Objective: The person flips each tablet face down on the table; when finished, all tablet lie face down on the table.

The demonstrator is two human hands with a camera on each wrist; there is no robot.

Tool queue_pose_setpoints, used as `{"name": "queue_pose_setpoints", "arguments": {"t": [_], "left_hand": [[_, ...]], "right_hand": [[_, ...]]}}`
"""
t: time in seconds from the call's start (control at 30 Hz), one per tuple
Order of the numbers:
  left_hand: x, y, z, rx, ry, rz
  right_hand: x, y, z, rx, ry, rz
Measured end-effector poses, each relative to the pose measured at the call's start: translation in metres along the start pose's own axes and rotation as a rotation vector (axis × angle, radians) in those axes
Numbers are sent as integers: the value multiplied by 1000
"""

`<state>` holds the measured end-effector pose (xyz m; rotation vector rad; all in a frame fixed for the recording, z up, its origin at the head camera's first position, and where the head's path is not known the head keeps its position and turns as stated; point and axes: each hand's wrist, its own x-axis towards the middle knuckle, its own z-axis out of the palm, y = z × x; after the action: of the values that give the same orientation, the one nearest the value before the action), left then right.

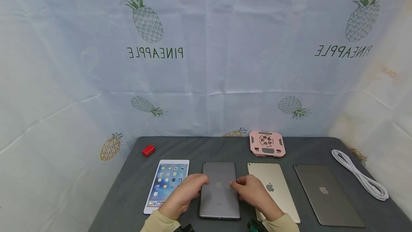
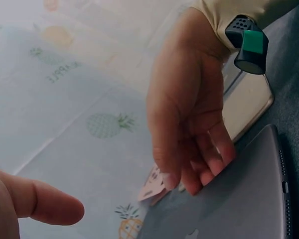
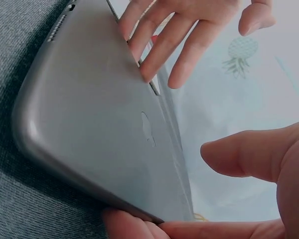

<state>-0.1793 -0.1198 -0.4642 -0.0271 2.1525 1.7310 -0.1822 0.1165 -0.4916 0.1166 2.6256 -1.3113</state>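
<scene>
A dark grey tablet [image 1: 219,203] lies back side up on the table between my two hands. The fingers of my left hand [image 1: 190,188] reach down along its left edge, fairly straight, with the thumb raised clear of the back. At the opposite edge is my right hand [image 1: 252,192], fingertips against the side. Its thumb [image 3: 239,153] stands apart from the tablet's back in the right wrist view. Left of the pair lies a white tablet [image 1: 167,182], its screen lit with app icons. A gold tablet [image 1: 273,178] is partly hidden under my right forearm.
Another dark tablet [image 1: 328,199] lies back up at the right, beside a coiled white cable [image 1: 360,176]. Towards the back are a red charger plug [image 1: 148,150] and a pink stand-like plate [image 1: 267,144]. A pineapple-print cloth [image 1: 238,63] hangs behind the grey table [image 1: 193,149].
</scene>
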Motion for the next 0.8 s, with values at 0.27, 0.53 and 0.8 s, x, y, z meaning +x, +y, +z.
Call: {"name": "queue_pose_setpoints", "arguments": {"t": [0.27, 0.53, 0.8], "left_hand": [[0, 0, 1, 18, -39, 4], [-1, 0, 4, 3, -52, -7], [-1, 0, 4, 29, -49, 21]], "right_hand": [[1, -1, 1, -12, -19, 2], [0, 0, 0, -32, -22, -4], [-2, -1, -1, -52, -15, -13]]}}
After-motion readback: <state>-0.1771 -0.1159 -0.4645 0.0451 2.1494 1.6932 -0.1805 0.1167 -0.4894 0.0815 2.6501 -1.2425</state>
